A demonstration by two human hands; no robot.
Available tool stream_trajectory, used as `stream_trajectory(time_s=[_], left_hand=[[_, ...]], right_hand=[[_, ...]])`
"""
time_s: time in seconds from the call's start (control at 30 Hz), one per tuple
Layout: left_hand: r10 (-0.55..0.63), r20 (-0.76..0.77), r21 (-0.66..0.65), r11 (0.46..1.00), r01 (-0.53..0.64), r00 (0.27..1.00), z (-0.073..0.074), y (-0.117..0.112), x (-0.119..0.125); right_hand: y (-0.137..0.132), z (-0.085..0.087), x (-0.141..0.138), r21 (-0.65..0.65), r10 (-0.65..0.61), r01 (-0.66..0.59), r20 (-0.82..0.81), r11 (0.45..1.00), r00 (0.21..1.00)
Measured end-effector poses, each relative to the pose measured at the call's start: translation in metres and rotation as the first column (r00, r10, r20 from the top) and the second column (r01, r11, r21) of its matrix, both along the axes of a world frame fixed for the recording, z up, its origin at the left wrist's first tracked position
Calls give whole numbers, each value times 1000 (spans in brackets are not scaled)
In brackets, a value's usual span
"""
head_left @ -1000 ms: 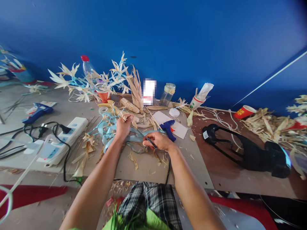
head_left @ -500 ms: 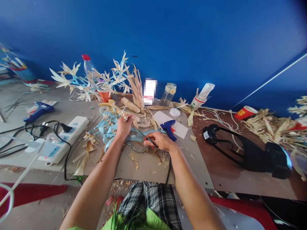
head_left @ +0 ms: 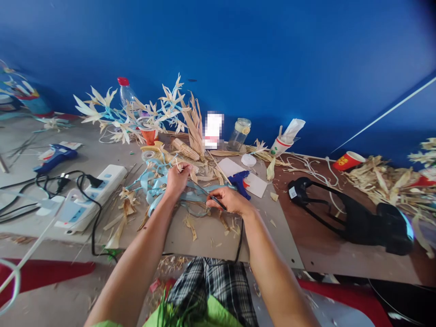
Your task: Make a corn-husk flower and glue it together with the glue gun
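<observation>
My left hand (head_left: pixel 176 180) is closed in a pinch on a small pale piece of corn husk (head_left: pixel 193 173), above a tangle of light blue ribbon (head_left: pixel 160 181). To its right, my right hand (head_left: pixel 227 200) is wrapped round a slim dark tool (head_left: pixel 216 201) with a long thin tip that points toward the left fingers. Whether it is tweezers or scissors I cannot make out. Just beyond my right hand a blue glue gun (head_left: pixel 240 182) lies on a white card (head_left: pixel 256 182). A dried corn cob (head_left: pixel 185 149) rests behind my left hand.
Husk flowers on blue stems (head_left: pixel 126 116) stand in an orange pot (head_left: pixel 150 136). A white power strip (head_left: pixel 102 190) with black cables lies left, near a second glue gun (head_left: pixel 56 157). Right are a glass jar (head_left: pixel 239 134), a red paper cup (head_left: pixel 348 160) and a black headset (head_left: pixel 354 222).
My right hand and the dark tool have shifted slightly to the right. My left hand stays in nearly the same place, still pinching the husk.
</observation>
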State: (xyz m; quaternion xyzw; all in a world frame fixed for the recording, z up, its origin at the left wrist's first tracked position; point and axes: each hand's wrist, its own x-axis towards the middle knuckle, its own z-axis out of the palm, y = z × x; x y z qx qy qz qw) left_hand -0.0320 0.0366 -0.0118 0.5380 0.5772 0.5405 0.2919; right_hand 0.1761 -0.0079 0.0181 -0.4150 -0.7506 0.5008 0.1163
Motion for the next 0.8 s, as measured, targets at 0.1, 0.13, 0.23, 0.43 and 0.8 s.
stream_trajectory(time_s=[0.1, 0.13, 0.23, 0.43, 0.8], left_hand=[[-6, -1, -9, 1000, 6, 1000, 1, 0, 0], [-7, -3, -10, 1000, 7, 1000, 1, 0, 0], [-4, -8, -3, 1000, 4, 1000, 1, -1, 0], [38, 74, -1, 999, -38, 997, 4, -2, 1], [14, 580, 3, 1000, -20, 815, 19, -9, 12]], right_hand=[[0, 1, -1, 15, -11, 11, 22, 1000, 1000], [1, 0, -1, 24, -15, 14, 25, 1000, 1000], [2, -2, 0, 39, -8, 6, 33, 999, 999], [2, -6, 1, 26, -20, 20, 25, 999, 999], [7, -11, -9, 273, -449, 422, 44, 865, 892]])
